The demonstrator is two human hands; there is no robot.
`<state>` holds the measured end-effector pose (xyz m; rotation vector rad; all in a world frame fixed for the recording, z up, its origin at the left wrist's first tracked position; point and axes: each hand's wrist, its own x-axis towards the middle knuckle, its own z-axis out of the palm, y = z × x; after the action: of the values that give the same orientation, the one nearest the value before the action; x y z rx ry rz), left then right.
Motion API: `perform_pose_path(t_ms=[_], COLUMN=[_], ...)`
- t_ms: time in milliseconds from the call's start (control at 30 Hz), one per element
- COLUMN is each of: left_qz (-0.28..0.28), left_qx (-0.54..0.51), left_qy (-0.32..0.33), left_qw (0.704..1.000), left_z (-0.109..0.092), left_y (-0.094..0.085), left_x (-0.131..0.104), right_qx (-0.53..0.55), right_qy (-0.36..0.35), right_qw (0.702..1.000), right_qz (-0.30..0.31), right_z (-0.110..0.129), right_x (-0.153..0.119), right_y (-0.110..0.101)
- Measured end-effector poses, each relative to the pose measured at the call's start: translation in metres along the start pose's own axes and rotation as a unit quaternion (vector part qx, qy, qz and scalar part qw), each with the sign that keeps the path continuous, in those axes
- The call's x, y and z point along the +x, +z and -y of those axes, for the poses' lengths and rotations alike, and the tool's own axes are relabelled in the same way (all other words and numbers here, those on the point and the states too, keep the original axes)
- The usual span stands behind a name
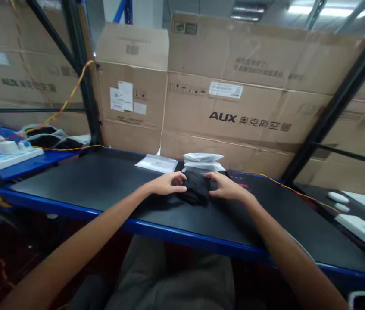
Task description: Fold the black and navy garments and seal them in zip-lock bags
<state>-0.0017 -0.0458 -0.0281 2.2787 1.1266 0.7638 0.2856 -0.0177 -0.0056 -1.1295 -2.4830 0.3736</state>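
Note:
A dark black folded cloth [195, 187] lies in a small bundle on the black-topped table [111, 181], between my two hands. At its left edge my left hand [168, 183] is curled, with thumb and fingers gripping the fabric. My right hand [225, 187] is bent round the right side, its fingertips and thumb against the cloth. Just behind the bundle stands a small stack of white plastic packets [202, 160]. To the left of that stack lies a flat clear-and-white plastic bag [158, 163].
Large cardboard boxes [234, 112] form a wall behind the table. Black metal posts [83, 82] rise at both sides. A white power strip [14, 158] sits on the left; another white strip [363, 230] lies at the right. A red-yellow cord [295, 193] runs along the back right.

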Motion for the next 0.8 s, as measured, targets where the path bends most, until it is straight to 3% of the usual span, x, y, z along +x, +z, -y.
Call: perform_pose_path(t_ms=[133, 300, 400, 567, 700, 800], left_qz=[-0.037, -0.126, -0.122, -0.135, -0.140, -0.105], left_qx=[0.013, 0.086, 0.116, 0.180, 0.213, 0.211], left_qy=[-0.009, -0.075, -0.109, -0.183, -0.229, -0.230], left_qw=[0.999, 0.985, 0.980, 0.957, 0.940, 0.944], left_z=[0.010, 0.033, 0.038, 0.036, 0.038, 0.041], left_y=[-0.002, -0.018, -0.023, -0.029, -0.033, -0.035], left_x=[0.005, 0.006, 0.005, 0.005, 0.001, 0.000], right_qx=[0.012, 0.103, 0.131, 0.092, 0.089, 0.083], right_qy=[-0.036, -0.037, -0.017, -0.026, -0.051, -0.034], right_qw=[0.999, 0.988, 0.987, 0.995, 0.995, 0.994], right_qz=[0.014, 0.110, 0.090, -0.019, 0.010, 0.064], right_z=[0.010, 0.031, 0.031, 0.024, 0.026, 0.032], right_x=[-0.004, -0.007, -0.005, 0.000, 0.000, -0.001], right_y=[-0.001, 0.000, 0.004, 0.017, 0.024, 0.022])
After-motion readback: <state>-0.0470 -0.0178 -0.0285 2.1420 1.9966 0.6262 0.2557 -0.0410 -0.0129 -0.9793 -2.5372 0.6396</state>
